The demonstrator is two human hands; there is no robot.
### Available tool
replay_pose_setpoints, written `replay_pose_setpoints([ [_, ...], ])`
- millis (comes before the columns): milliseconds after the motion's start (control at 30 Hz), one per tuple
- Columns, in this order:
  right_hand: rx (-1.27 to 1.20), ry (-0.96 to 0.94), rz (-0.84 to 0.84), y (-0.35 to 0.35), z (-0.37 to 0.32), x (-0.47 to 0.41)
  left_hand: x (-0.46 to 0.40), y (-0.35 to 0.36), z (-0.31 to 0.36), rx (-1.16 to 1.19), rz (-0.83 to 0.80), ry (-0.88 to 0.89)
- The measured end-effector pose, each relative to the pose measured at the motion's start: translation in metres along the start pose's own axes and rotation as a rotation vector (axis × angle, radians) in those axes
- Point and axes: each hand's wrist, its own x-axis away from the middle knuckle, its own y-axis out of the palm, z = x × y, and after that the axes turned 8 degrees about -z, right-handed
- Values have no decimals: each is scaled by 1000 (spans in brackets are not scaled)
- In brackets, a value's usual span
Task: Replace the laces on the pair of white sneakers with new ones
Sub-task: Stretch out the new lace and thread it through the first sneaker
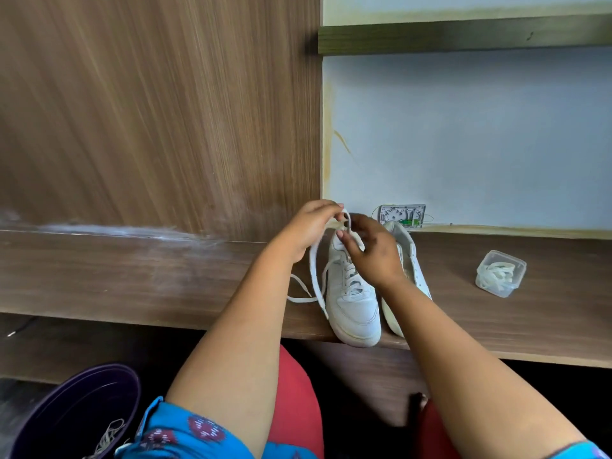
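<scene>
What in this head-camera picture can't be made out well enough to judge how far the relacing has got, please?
- Right sneaker: its eyelets and tongue are hidden behind the right hand and forearm.
- Left sneaker: its top eyelets are covered by both hands; the left hand pinches the lace.
- Plastic box: the number of laces inside is too small to count.
- Dark bin: cut off by the bottom edge.

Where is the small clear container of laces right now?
In the head view, the clear plastic container sits on the wooden ledge, right of the two white sneakers, apart from them and untouched.
</scene>
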Motion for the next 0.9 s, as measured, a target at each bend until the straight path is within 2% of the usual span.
replay_pose_setpoints([
  [67,27,-48,62,-2,-10,-3,3,6,-1,-70,-46,-8],
  [167,209,78,47,-6,-5,-1,5,5,4,-5,2,12],
  [333,431,558,-301,-20,24,7,8,-11,10,299,100,51],
  [400,367,504,-270,-20,21,7,10,-13,9,296,93,81],
  [500,258,178,-159,-16,-1,3,8,-5,3,21,80,69],
  [567,267,45,-115,-14,-17,2,6,4,-5,7,79,67],
  [667,309,106,-156,-16,-18,5,3,8,-15,228,90,54],
  [767,383,207,-380,-16,-9,8,0,10,-13,478,-15,21],
  [833,277,272,-509,-17,-6,9,-5,13,-9,520,-14,-8],
  [900,240,332,-610,-20,-3,6,-12,18,-12,354,21,-24],
])
